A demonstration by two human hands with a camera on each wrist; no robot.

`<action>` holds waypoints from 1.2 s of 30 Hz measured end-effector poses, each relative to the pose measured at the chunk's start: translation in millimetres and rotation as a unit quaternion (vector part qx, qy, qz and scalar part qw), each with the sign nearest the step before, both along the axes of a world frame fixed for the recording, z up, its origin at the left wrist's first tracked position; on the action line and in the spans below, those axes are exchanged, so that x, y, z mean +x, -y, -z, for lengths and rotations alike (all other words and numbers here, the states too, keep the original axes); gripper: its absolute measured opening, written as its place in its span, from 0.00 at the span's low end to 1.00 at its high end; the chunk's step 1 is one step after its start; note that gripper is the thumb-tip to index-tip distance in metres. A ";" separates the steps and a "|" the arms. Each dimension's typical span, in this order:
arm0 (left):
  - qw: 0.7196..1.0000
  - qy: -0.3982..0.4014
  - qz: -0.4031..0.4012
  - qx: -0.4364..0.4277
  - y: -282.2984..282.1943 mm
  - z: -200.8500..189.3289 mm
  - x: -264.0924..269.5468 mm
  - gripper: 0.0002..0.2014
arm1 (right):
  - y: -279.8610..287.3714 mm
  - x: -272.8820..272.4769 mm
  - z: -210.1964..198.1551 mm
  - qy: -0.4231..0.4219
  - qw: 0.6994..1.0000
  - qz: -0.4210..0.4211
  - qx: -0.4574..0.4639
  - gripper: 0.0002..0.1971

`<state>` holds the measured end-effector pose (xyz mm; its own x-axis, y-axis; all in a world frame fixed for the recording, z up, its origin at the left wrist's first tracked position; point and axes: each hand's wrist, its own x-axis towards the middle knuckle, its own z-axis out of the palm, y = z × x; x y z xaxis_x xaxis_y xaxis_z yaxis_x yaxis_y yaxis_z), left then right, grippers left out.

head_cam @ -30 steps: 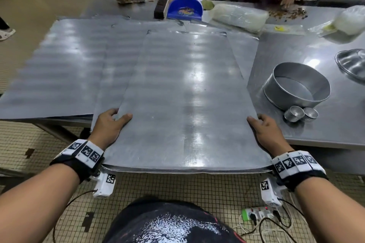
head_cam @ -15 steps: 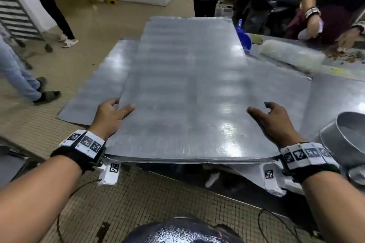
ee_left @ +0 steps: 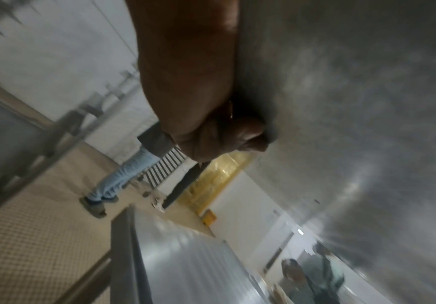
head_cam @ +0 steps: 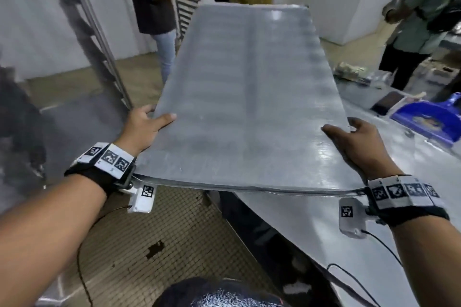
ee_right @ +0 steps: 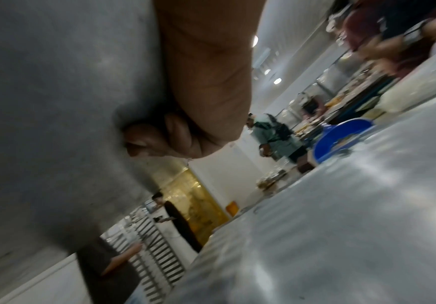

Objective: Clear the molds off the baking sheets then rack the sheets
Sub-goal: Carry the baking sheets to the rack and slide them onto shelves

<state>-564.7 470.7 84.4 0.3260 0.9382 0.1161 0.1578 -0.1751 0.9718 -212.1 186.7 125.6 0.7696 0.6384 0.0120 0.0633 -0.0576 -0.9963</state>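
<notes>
A tiled floor point(head_cam: 129, 244) and a steel desk point(head_cam: 411, 182) lie below the bare baking sheet point(head_cam: 247, 107), held up in the air. The left hand point(head_cam: 142, 127) and right hand point(head_cam: 356, 147) pinch its near corners, thumbs on top, fingers point(ee_left: 247, 133) curled beneath. It looks broad, stiff, slick and unwieldy; opposite edges suit.

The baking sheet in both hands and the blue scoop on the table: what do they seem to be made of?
Baking sheet: apparently thin bare metal, likely aluminium; dull grey brushed finish with soft glare and faint ridged banding. Blue scoop: probably moulded plastic, given its saturated uniform colour and smooth gloss, though motion blur leaves that open.
</notes>
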 end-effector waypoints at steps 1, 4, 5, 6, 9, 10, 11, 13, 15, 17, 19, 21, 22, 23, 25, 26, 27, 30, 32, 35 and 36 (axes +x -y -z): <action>1.000 -0.002 -0.025 0.006 8.5 -2.2 -13.4 0.07 | -6.8 -5.1 -6.5 0.014 1.000 -0.019 0.004 0.13; 0.995 0.003 -0.095 0.012 34.0 -8.2 -57.0 0.12 | -28.8 -17.6 -20.4 0.034 0.996 -0.084 0.018 0.12; 0.993 0.007 -0.121 0.009 43.5 -9.2 -71.8 0.16 | -36.1 -22.2 -20.3 0.039 0.993 -0.110 0.016 0.14; 0.990 0.007 -0.141 0.009 53.9 -10.4 -86.5 0.16 | -44.8 -25.4 -18.1 0.037 0.990 -0.134 0.011 0.15; 0.979 0.004 -0.203 0.018 90.2 -10.8 -128.3 0.11 | -68.1 -47.4 -15.3 0.026 0.979 -0.202 0.026 0.21; 0.974 0.005 -0.224 0.019 104.4 -12.1 -140.4 0.11 | -74.7 -56.3 -13.7 0.019 0.974 -0.221 0.036 0.25; 0.971 0.000 -0.239 0.021 118.4 -13.8 -151.4 0.11 | -80.4 -65.5 -12.6 0.017 0.969 -0.244 0.041 0.26; 0.962 -0.014 -0.273 0.022 141.5 -12.4 -175.6 0.11 | -90.3 -85.2 -11.8 0.031 0.958 -0.283 0.034 0.24; 0.952 -0.017 -0.306 0.019 163.0 -10.5 -198.0 0.09 | -102.5 -100.4 -6.7 0.025 0.947 -0.319 0.006 0.15; 0.942 -0.014 -0.335 0.016 180.8 -7.6 -216.1 0.10 | -117.2 -116.4 -0.1 0.016 0.936 -0.353 0.005 0.09; 0.933 -0.005 -0.359 0.011 195.9 -7.1 -230.1 0.11 | -132.7 -130.6 7.8 0.029 0.923 -0.384 0.006 0.10; 0.927 -0.003 -0.374 0.005 206.6 -6.5 -242.6 0.10 | -145.9 -145.1 12.4 0.043 0.912 -0.407 0.000 0.14; 0.924 -0.004 -0.382 0.005 210.2 -5.6 -249.3 0.10 | -151.4 -151.9 15.0 0.043 0.908 -0.416 -0.001 0.15; 0.922 -0.007 -0.388 0.005 212.7 -3.9 -256.0 0.11 | -156.8 -158.4 17.9 0.046 0.904 -0.425 -0.002 0.15; 0.917 -0.008 -0.399 0.003 214.5 -0.2 -268.3 0.12 | -165.0 -170.2 23.2 0.061 0.898 -0.436 -0.010 0.14; 0.916 -0.005 -0.400 -0.001 213.8 2.2 -272.9 0.12 | -169.2 -174.7 26.3 0.068 0.895 -0.441 -0.015 0.14; 0.916 -0.001 -0.401 -0.006 211.7 5.3 -277.3 0.12 | -173.0 -178.6 28.6 0.070 0.893 -0.445 -0.021 0.14; 0.916 -0.002 -0.402 -0.017 201.9 13.3 -283.8 0.13 | -185.9 -186.3 33.9 0.066 0.891 -0.447 -0.031 0.12; 0.915 0.002 -0.403 -0.024 191.8 19.3 -286.7 0.14 | -193.7 -189.2 36.1 0.069 0.890 -0.450 -0.036 0.11; 0.915 -0.008 -0.402 -0.033 176.1 27.1 -292.8 0.15 | -208.1 -190.4 41.5 0.057 0.890 -0.451 -0.042 0.11; 0.915 -0.012 -0.401 -0.036 170.4 28.8 -295.2 0.16 | -212.9 -191.0 43.0 0.055 0.889 -0.452 -0.043 0.11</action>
